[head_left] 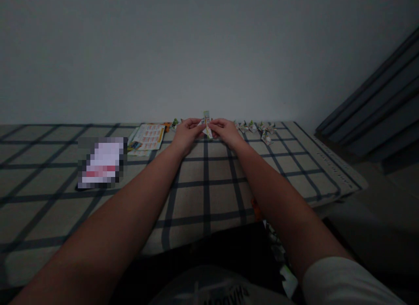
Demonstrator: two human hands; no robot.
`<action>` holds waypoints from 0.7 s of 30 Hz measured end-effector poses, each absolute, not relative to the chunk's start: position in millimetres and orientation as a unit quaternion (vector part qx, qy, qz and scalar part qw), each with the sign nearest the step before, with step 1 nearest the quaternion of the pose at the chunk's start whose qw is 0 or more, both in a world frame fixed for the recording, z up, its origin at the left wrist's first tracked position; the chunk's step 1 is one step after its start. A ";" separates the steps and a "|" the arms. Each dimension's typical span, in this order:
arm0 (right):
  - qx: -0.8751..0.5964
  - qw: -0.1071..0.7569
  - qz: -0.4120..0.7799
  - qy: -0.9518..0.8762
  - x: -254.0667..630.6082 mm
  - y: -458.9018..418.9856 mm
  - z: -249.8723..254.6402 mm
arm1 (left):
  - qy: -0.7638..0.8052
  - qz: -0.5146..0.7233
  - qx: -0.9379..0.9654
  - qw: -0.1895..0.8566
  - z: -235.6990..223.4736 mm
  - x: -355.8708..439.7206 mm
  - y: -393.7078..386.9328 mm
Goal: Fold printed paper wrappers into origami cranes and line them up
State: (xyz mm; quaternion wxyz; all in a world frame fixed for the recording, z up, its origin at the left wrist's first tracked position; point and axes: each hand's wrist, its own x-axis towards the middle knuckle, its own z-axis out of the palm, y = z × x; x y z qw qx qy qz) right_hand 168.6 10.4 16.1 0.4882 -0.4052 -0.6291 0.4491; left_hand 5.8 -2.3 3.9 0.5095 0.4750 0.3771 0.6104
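Between my two hands, above the far part of the checked tablecloth, is a narrow folded strip of printed paper [207, 118], held roughly upright. My left hand [189, 132] pinches it from the left, thumb and fingers together. From the other side my right hand [225, 131] grips the same paper with thumb and forefinger. Pale folded points of it show around the fingertips. Several small folded paper pieces [266, 132] lie to the right of my right hand, and another folded piece [175, 121] sits just behind my left hand.
Printed sheets [149, 136] lie stacked left of my hands. Nearer, a phone with a blurred, lit screen [103, 161] rests on the checked tablecloth [206, 200]. A wall [196, 56] stands behind the table, and a grey curtain [376, 91] hangs at the right. Paper scraps [288, 279] show below the table edge.
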 end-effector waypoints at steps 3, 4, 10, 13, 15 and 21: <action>-0.410 0.495 0.444 -0.624 168.8 12.3 16.3 | 0.369 0.597 0.465 0.540 4.4 6.3 -3.2; -0.412 0.497 0.443 -0.621 168.9 12.6 16.5 | 0.370 0.590 0.465 0.547 4.2 6.3 -3.1; -0.414 0.492 0.438 -0.629 168.7 10.6 16.5 | 0.377 0.583 0.467 0.549 3.0 4.7 -1.4; -0.421 0.480 0.428 -0.639 169.6 10.2 15.5 | 0.376 0.575 0.471 0.553 3.9 4.8 -3.6; -0.422 0.479 0.416 -0.648 170.4 10.5 15.0 | 0.370 0.565 0.478 0.562 4.9 5.5 -5.9; -0.405 0.483 0.444 -0.637 169.7 14.2 12.9 | 0.373 0.580 0.479 0.544 3.8 5.2 -3.4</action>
